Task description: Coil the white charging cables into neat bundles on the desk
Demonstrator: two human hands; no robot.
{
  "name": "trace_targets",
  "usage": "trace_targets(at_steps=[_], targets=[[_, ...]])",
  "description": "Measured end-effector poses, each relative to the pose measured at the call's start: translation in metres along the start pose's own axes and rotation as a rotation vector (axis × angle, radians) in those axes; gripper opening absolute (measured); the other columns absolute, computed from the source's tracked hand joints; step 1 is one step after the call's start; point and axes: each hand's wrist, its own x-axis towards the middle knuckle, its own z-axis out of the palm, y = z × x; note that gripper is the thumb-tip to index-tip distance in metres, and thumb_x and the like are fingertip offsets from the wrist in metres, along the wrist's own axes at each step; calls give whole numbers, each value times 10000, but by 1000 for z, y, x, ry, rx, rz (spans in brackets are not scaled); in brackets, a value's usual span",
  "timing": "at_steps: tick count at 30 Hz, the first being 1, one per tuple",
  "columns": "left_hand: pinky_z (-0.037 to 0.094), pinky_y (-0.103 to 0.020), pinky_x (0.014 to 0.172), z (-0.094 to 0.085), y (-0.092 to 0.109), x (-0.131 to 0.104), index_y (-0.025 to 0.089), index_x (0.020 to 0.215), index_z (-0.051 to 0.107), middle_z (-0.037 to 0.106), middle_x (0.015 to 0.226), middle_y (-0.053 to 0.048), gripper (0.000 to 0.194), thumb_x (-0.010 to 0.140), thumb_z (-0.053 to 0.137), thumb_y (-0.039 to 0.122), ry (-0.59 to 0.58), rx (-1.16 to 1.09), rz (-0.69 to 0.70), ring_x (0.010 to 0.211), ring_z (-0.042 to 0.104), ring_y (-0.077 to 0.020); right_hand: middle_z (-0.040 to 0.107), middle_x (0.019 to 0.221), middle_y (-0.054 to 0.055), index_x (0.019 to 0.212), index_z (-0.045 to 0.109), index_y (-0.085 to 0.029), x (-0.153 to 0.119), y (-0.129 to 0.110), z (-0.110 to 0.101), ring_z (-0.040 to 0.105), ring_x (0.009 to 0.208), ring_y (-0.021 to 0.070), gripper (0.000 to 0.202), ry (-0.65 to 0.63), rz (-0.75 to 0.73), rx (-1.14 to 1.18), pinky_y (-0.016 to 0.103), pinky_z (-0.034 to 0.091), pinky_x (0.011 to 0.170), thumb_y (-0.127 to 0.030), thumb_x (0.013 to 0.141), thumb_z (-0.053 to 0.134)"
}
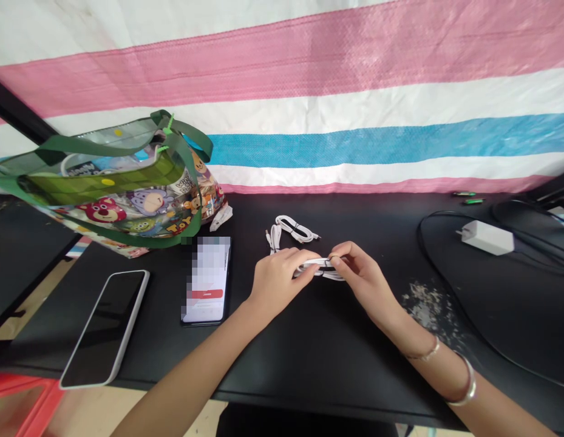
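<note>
Between my two hands is a coiled white cable (325,271) with dark ties around it, held just over the black table. The fingers of my left hand (278,274) are closed on the left end of the coil. My right hand (361,276) pinches the other end near a dark tie with thumb and forefinger. Just beyond my left hand lie two more bundled white cables: one flat cable loop (296,229) and one narrower cable bundle (274,238). Part of the narrower bundle is hidden behind my left hand.
Left of my hands lie a lit phone (209,279) and a dark-screened phone (106,331). A cartoon-print bag (140,206) stands behind them. A white power adapter (487,237), a black cord (459,303) and small green batteries (473,201) are on the right. Striped sheeting (354,145) backs the table.
</note>
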Motion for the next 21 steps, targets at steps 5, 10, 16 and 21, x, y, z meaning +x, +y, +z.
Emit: trace_targets(at_steps=[5, 10, 16, 21], targets=[[427, -184, 624, 3, -2, -2, 317, 964, 719, 703, 792, 35, 209, 892, 533, 255, 129, -15, 81, 726, 621, -97, 534, 774, 6, 720, 527, -229, 0, 4, 0, 535, 711, 161, 340, 20, -9, 3, 317, 467, 710, -552, 755, 624], [461, -182, 655, 7, -2, -5, 280, 987, 716, 691, 774, 18, 228, 916, 501, 256, 239, -13, 190, 718, 617, -91, 507, 845, 16, 726, 538, -230, 0, 6, -2, 531, 771, 167, 324, 27, -12, -17, 317, 454, 744, -541, 757, 621], [466, -173, 659, 5, -1, -2, 270, 941, 722, 695, 759, 27, 232, 906, 509, 184, 358, 65, 336, 685, 601, -80, 517, 841, 24, 691, 541, -226, 1, 4, -1, 528, 795, 182, 388, 31, 60, -5, 322, 428, 734, -598, 692, 651], [461, -169, 644, 4, -2, -1, 284, 928, 721, 710, 781, 32, 245, 902, 511, 162, 365, 107, 410, 677, 605, -75, 556, 756, 19, 676, 538, -225, 2, 5, 0, 538, 747, 187, 407, 7, 106, -12, 328, 406, 703, -617, 670, 648]])
